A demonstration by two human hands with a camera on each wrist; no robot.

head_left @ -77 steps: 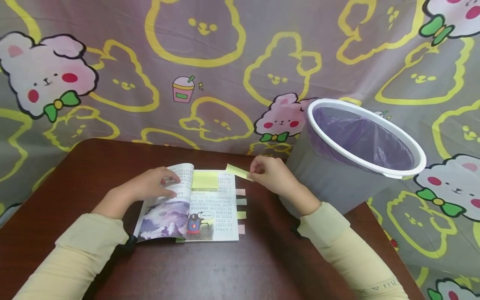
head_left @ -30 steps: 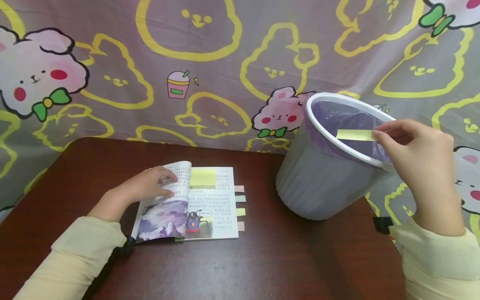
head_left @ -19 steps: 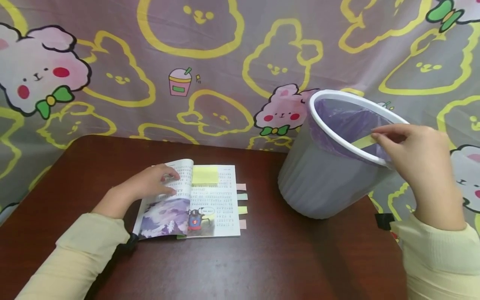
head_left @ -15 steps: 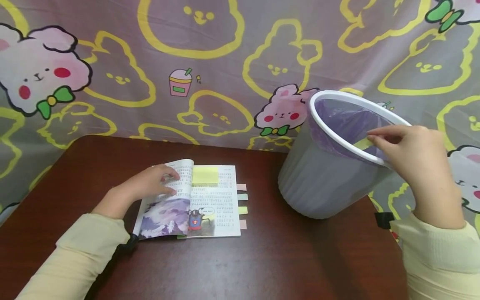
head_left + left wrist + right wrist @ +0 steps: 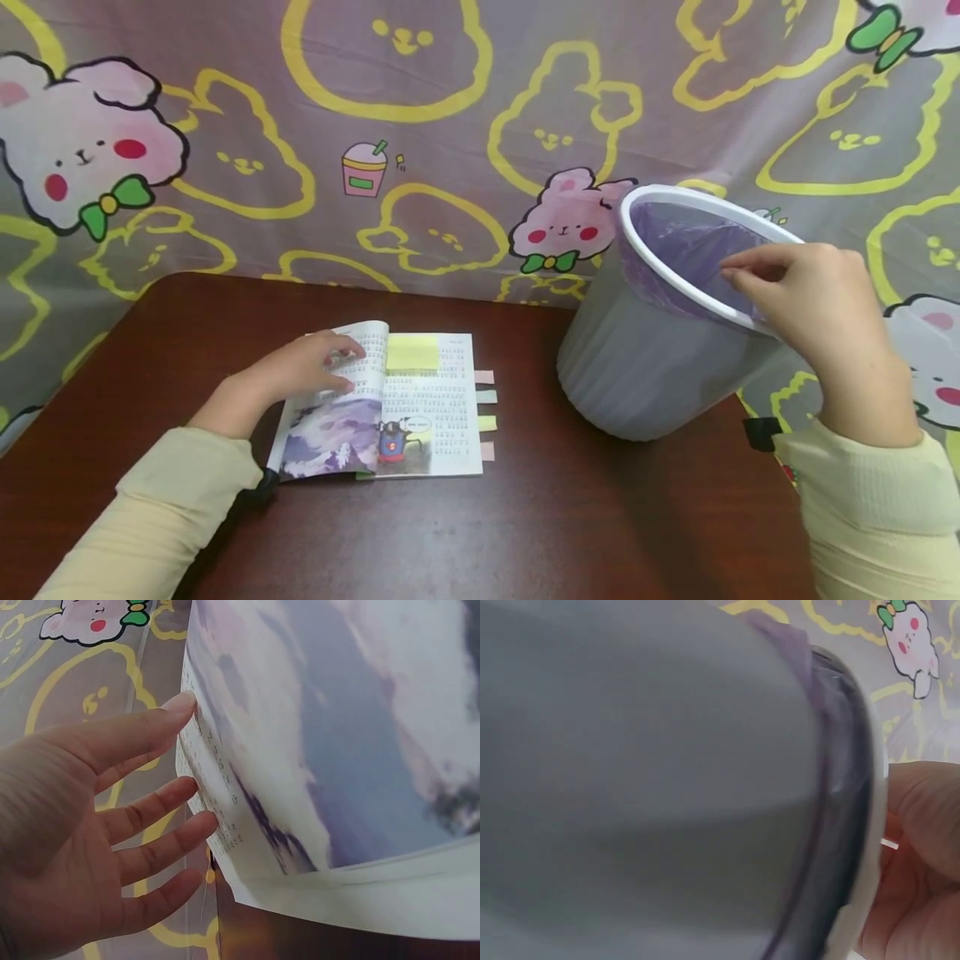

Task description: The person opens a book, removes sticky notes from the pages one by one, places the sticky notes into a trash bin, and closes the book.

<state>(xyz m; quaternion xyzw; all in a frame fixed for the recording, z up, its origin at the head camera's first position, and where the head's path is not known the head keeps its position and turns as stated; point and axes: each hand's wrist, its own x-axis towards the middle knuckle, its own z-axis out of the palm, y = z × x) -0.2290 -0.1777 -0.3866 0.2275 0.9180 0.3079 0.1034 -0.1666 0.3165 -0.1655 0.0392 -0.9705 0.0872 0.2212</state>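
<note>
The left hand (image 5: 318, 363), loosely spread, touches the open book (image 5: 438, 417) at left, while the right hand (image 5: 817, 304), fingertips together over the bin (image 5: 637, 367) at right, pinching what, if anything, I cannot tell, should loosen well inside.

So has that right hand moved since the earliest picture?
Yes, rightward in the head view, judged against the bin: the right hand was beside the book, and now reaches over the bin's rim.

One book (image 5: 431, 408), four tabs (image 5: 487, 423), one bin (image 5: 637, 367)
</note>
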